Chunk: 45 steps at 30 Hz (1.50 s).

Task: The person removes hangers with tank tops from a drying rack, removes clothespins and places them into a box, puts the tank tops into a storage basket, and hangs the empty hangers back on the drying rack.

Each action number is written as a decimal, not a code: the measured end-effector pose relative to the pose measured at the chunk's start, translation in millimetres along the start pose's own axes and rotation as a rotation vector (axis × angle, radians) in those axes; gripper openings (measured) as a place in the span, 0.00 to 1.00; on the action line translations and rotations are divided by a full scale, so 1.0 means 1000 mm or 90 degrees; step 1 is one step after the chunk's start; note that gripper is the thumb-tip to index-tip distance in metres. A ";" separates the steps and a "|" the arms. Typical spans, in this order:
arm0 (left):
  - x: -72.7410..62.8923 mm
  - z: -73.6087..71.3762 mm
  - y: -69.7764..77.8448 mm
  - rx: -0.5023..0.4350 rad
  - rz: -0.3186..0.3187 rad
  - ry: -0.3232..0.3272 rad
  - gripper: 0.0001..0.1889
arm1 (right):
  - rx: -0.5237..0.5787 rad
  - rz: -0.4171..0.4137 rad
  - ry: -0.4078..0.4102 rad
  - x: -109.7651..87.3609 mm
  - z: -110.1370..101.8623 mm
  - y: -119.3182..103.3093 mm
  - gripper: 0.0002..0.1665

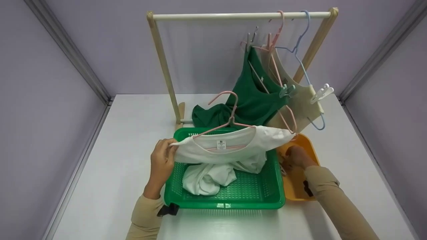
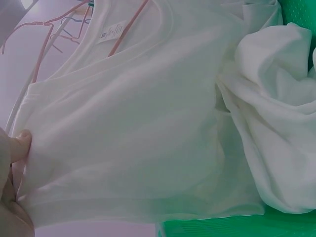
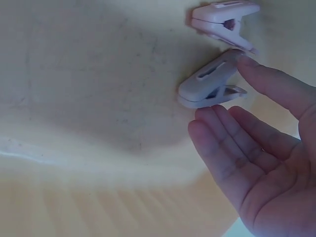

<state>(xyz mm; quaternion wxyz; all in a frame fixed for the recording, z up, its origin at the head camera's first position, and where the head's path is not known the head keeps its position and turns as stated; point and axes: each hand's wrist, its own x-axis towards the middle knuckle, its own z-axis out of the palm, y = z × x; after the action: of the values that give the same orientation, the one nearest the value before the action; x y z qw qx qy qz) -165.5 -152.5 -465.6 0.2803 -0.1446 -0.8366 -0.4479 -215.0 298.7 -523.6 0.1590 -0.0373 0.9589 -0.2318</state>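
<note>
A white shirt (image 1: 220, 153) with a label inside its neckline hangs on a pink hanger (image 1: 232, 110) above the green basket (image 1: 282, 196). My left hand (image 1: 162, 160) pinches the shirt at its left shoulder end; the left wrist view shows the thumb on the cloth. The shirt's lower part lies bunched in the basket. My right hand (image 1: 298, 157) is down in the orange basket (image 1: 310, 146). In the right wrist view, its thumb tip and fingers are around a grey clothespin (image 3: 210, 81), fingers fairly straight. A pink clothespin (image 3: 224, 19) lies beside it.
A rack with a white rail (image 1: 213, 16) and wooden legs stands behind the baskets. From its right side hang a green garment (image 1: 247, 93) and a beige garment (image 1: 300, 96), with clothespins on their shoulders. Walls enclose the white table (image 1: 110, 166).
</note>
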 end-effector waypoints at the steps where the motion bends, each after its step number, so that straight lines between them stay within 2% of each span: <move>1: 0.000 0.000 0.000 0.000 0.000 0.000 0.04 | 0.003 -0.003 0.004 -0.002 -0.001 -0.001 0.17; 4: 0.000 0.000 0.000 -0.002 -0.005 -0.003 0.04 | 0.009 -0.013 0.019 -0.005 -0.004 -0.003 0.19; 8: 0.001 0.000 0.000 -0.005 -0.002 -0.001 0.04 | 0.026 0.001 0.022 -0.007 -0.006 -0.002 0.20; 15: 0.000 -0.001 0.000 -0.012 -0.002 -0.002 0.05 | 0.003 -0.043 0.049 -0.010 -0.008 -0.002 0.18; 26: 0.001 -0.002 0.001 -0.002 -0.013 -0.001 0.05 | 0.050 -0.047 0.109 -0.026 -0.019 -0.017 0.22; 36: 0.001 -0.003 0.002 -0.001 -0.017 -0.003 0.05 | 0.117 -0.023 0.138 -0.049 -0.030 -0.037 0.27; 45: 0.001 -0.004 0.003 0.002 -0.009 -0.009 0.05 | 0.226 -0.072 0.197 -0.064 -0.035 -0.053 0.30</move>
<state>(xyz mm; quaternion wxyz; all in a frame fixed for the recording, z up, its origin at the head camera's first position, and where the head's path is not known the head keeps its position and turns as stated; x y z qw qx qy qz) -163.4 -153.7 -461.6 0.2714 -0.1417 -0.8402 -0.4476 -166.2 275.6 -451.5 0.0009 -0.0262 0.9125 -0.4081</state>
